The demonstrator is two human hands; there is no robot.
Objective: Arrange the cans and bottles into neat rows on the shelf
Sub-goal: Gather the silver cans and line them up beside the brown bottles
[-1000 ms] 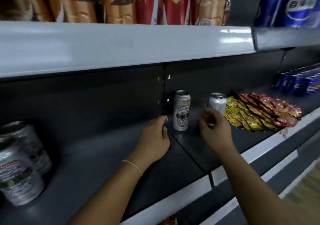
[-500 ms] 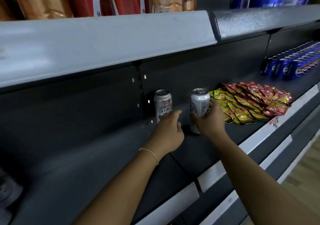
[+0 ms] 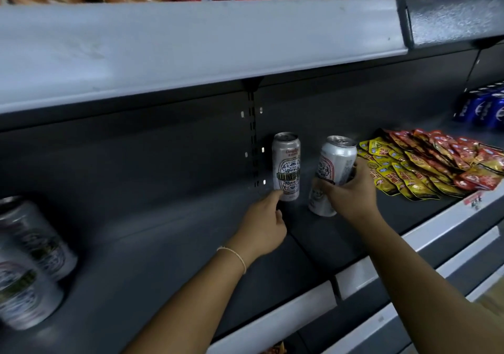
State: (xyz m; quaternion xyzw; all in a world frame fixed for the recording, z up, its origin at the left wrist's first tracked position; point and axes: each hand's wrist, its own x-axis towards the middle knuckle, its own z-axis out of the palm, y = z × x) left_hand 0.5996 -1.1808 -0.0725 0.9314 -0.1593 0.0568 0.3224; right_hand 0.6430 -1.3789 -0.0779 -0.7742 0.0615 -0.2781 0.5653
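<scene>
Tilted since before, can (image 3: 336,162) in right hand (image 3: 351,192).

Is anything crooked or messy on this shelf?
Yes. The silver can with the red label leans over in the right hand, while the silver can with the green band stands straight. The yellow and red snack packets lie in a loose heap, not rows.

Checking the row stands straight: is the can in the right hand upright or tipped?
Tipped. The can in the right hand leans top-right, while the left can stands upright near the left hand.
</scene>
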